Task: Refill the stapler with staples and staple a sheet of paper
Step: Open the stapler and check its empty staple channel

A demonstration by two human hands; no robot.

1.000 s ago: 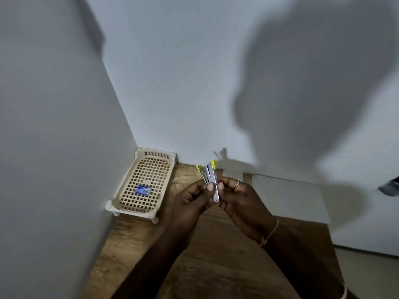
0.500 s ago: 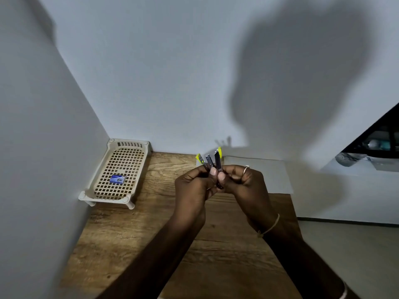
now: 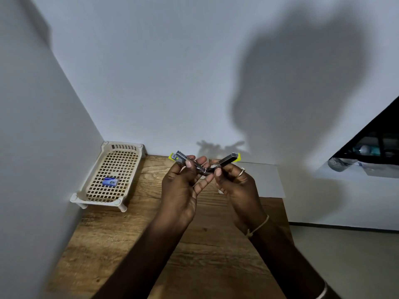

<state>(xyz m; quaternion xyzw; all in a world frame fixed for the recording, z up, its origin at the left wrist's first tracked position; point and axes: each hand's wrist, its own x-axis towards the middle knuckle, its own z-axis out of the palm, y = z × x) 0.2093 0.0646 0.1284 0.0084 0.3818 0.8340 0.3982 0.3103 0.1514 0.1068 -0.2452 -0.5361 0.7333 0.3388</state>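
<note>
Head view: stapler [image 3: 226, 160], small, metal, yellow-tipped, hinged open in a V above the table [image 3: 194, 255]; left hand [image 3: 181, 186] pinches one arm, right hand [image 3: 235, 184] pinches the other. Likely light, rigid, smooth; best gripped by the arm sides near the hinge. Staple box [image 3: 110, 181] lies in basket [image 3: 95, 197]

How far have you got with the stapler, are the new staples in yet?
Only the start looks done: the stapler is swung wide open. The left hand holds its metal half, the right hand its dark half. No staples are in hand yet: the small blue box, probably staples, lies in the basket. After loading comes closing it and stapling the sheet of paper on the table.
</note>
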